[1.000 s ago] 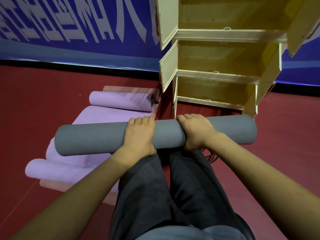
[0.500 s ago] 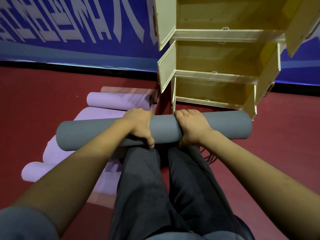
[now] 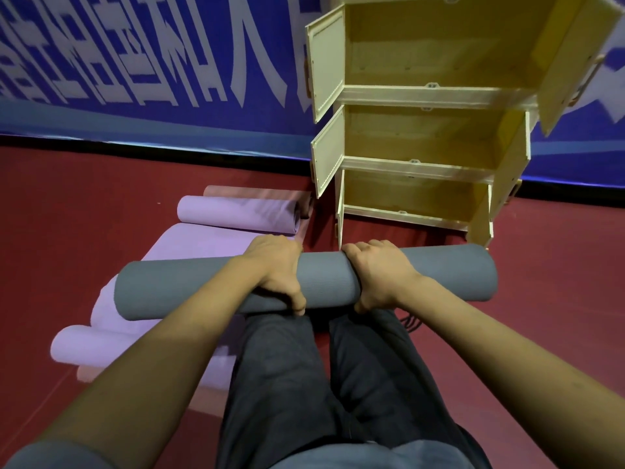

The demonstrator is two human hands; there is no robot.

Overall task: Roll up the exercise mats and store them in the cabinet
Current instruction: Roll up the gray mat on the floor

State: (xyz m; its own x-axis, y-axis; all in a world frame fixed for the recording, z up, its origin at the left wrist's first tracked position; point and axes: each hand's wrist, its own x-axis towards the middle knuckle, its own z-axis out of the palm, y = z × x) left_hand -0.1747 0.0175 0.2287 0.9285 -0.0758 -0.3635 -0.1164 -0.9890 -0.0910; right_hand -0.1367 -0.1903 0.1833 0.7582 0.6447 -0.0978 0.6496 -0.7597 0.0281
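since a second ago the grey mat (image 3: 324,282) has lifted nearer the cabinet (image 3: 419,164); left hand (image 3: 277,269) and right hand (image 3: 378,275) wrap its middle. soft, light; likely unrolls unless squeezed.

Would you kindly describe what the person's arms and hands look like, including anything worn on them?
Both forearms are bare. The left hand and right hand wear no gloves, rings or watch that the picture shows. A grey-blue short sleeve shows at the left upper arm; the right arm's sleeve is out of view.
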